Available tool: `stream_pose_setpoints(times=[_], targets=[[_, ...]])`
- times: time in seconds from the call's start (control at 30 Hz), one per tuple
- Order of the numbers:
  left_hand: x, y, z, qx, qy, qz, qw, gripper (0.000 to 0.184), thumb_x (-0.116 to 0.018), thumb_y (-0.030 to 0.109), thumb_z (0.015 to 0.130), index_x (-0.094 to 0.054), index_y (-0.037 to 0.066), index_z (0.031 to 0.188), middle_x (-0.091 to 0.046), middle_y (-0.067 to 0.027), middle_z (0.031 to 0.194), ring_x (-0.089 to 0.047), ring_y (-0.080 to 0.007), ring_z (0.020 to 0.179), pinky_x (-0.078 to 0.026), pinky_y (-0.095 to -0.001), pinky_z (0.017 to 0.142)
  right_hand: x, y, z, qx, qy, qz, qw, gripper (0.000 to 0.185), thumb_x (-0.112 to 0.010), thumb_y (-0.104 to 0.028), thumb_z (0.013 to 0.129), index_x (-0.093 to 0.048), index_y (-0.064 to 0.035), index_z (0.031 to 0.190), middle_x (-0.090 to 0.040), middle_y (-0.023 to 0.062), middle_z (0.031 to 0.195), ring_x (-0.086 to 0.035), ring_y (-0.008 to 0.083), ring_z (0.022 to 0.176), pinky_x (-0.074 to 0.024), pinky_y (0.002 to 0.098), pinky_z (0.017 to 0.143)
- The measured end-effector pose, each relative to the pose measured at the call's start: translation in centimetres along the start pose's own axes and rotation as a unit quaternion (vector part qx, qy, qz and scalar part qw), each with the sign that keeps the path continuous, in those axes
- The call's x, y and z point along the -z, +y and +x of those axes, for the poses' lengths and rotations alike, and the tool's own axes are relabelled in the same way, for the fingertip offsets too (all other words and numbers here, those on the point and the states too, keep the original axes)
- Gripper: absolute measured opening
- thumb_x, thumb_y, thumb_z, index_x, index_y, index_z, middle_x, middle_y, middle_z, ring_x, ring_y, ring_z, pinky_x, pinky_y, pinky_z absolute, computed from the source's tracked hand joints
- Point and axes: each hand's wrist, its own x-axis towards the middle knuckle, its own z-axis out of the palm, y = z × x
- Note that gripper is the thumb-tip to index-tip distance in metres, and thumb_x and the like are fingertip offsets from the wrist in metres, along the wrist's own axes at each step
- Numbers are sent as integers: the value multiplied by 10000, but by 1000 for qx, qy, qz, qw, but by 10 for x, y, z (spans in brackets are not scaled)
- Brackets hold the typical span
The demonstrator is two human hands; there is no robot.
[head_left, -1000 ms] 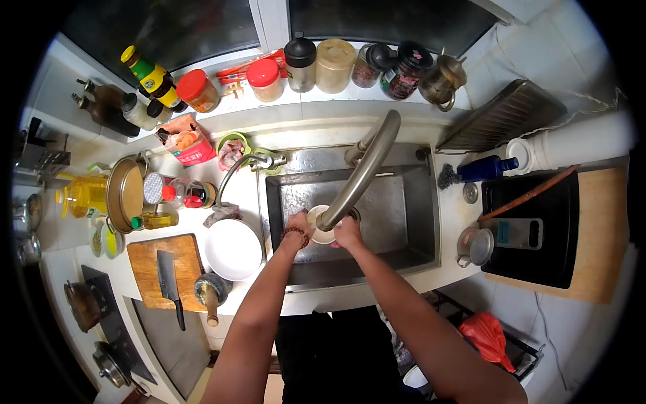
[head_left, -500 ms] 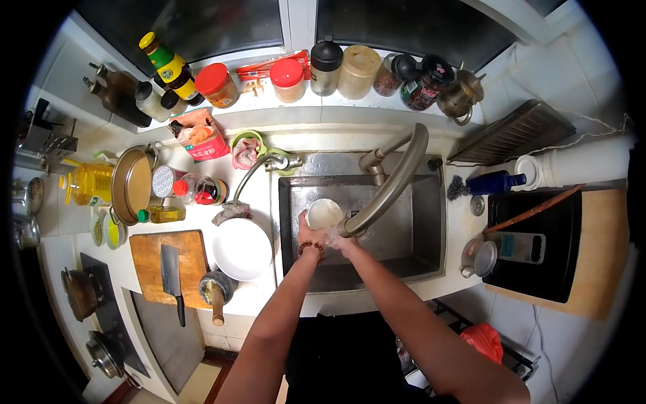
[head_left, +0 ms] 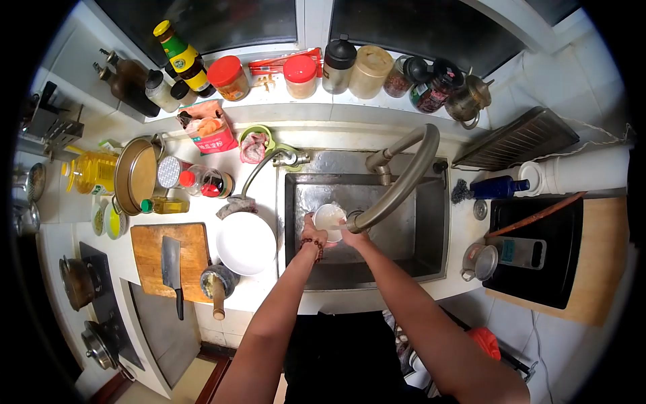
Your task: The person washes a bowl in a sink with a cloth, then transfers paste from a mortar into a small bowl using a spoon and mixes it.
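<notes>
Fingers [head_left: 311,219] of left hand [head_left: 314,232] clamped on bowl [head_left: 329,219] (beaded wrist [head_left: 311,247]), right hand [head_left: 356,237] close, grip unclear, forearms [head_left: 286,286] converging

On the cutting board [head_left: 192,252] lies the knife [head_left: 171,261], its handle past the front edge; the mortar [head_left: 227,277] stands at the board's right edge.

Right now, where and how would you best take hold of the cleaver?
I'd grip the cleaver by its black handle, coming from above on the person's side. The handle points that way and juts past the near edge of the cutting board, while the broad blade lies on the wood. The mortar probably crowds the right side.
</notes>
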Motion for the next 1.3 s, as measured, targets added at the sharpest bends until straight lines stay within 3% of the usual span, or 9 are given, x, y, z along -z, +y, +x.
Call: stream_pose_setpoints(times=[0.13,0.3,0.4,0.53,0.73,0.83,1.03,1.1,1.3], targets=[[8,-39,39,-81,21,48,995,765,-528,-170,796,-380,175,1463,-534,-192,1423,-615,-456,1198,-680,-547,711,-4,14,16,-69,-180,108,975,560,-479,-485,1049,-665,43,1066,-725,220,948,-685,416,947,-508,496,919],[7,4,3,1,-12,-31,999,733,-527,-165,794,-421,143,1451,-524,-173,1438,-611,-468,1186,-676,-572,694,-13,37,39,266,129,-117,948,304,-598,-300,1005,-730,-27,979,-719,113,786,-682,194,637,-551,385,607],[25,-53,68,-58,1,-17,998,732,-520,-149,802,-424,170,1454,-519,-177,1440,-604,-476,1194,-676,-578,686,38,-37,9,89,-122,38,988,235,-654,-260,952,-724,-40,914,-712,94,720,-662,124,562,-528,348,538],[20,3,2,-24,27,7,999,757,-526,-132,806,-401,199,1475,-518,-186,1440,-596,-480,1207,-680,-565,686,-8,19,37,201,-69,-31,977,249,-656,-264,936,-721,-45,839,-694,83,636,-663,150,513,-527,347,525],[14,6,12,-30,36,38,998,767,-536,-126,806,-396,206,1482,-528,-196,1426,-588,-471,1230,-692,-520,661,17,-19,24,38,-42,95,994,181,-687,-222,844,-764,-80,762,-675,84,580,-691,163,527,-562,366,565],[20,13,0,-18,41,24,999,767,-539,-117,804,-390,203,1485,-539,-213,1407,-595,-463,1228,-695,-505,664,-3,1,46,113,-20,-155,981,144,-704,-193,792,-770,-68,764,-685,93,599,-712,183,552,-581,372,596],[20,-10,15,-132,104,205,964,773,-554,-102,796,-390,214,1483,-527,-230,1412,-594,-459,1231,-693,-500,691,-4,-1,43,-69,-122,13,990,242,-708,-269,797,-725,-28,772,-647,101,631,-668,245,641,-537,418,680],[24,0,-3,-87,66,76,991,787,-509,-145,791,-388,213,1480,-497,-214,1438,-569,-478,1247,-685,-534,716,-4,14,40,60,-61,49,995,229,-694,-247,848,-747,-24,833,-704,102,755,-681,207,753,-545,381,737],[24,-22,9,-66,-3,-116,991,832,-392,-233,780,-383,215,1481,-428,-179,1497,-539,-510,1252,-661,-618,713,103,-14,26,-71,211,453,863,261,-601,-248,1020,-622,-94,1230,-622,54,1048,-625,186,984,-505,359,860]])
